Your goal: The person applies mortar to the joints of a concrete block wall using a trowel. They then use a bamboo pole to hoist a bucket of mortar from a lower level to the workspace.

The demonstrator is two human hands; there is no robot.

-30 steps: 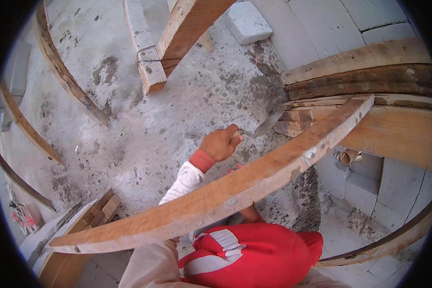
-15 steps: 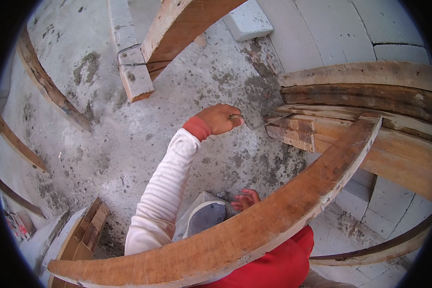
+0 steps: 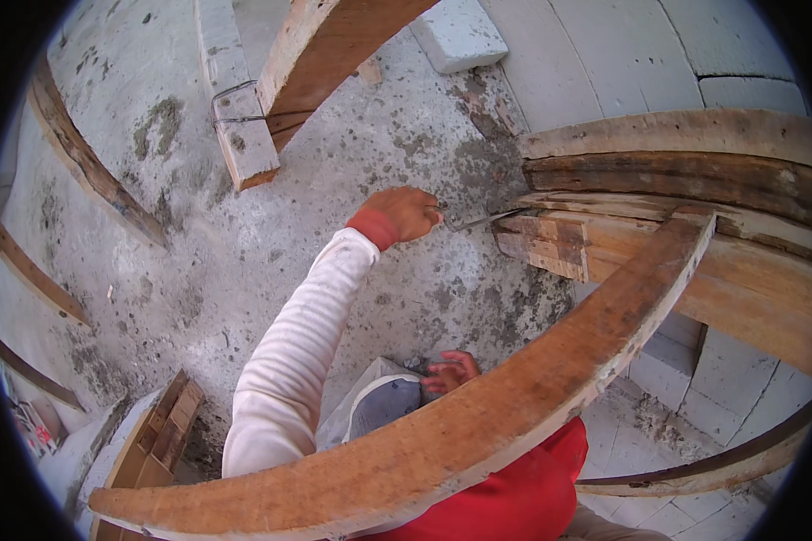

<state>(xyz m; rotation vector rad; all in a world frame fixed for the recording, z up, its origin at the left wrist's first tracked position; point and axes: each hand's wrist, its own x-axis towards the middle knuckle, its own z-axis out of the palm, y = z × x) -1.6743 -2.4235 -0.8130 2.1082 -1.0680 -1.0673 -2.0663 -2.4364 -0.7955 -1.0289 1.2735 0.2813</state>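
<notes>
My left hand (image 3: 404, 215), in a white sleeve with a red cuff, is closed round the end of a thin bent metal tool (image 3: 478, 222). Its kind is not clear from this angle. The tool's far tip reaches the end of the stacked wooden boards (image 3: 604, 203), close to a gap between them. Lower down, my right hand (image 3: 449, 371) shows past the edge of a curved wooden beam (image 3: 406, 442), fingers loosely bent and apart, nothing seen in them. Beside it is a grey shoe (image 3: 386, 406) with a pale rim. The beam hides my right forearm.
Another curved timber (image 3: 334, 63) meets a pale post (image 3: 248, 149), bound with wire. Curved wooden pieces (image 3: 95, 158) stand along the left. A white block (image 3: 460, 36) rests at the back on the mortar-spotted grey floor (image 3: 244, 270). Pale block walling (image 3: 622, 54) rises at right.
My left hand has shifted slightly left and up, and the metal tool now lies flatter, its tip still at the boards. My right hand has moved slightly left. The view has shifted a little.
</notes>
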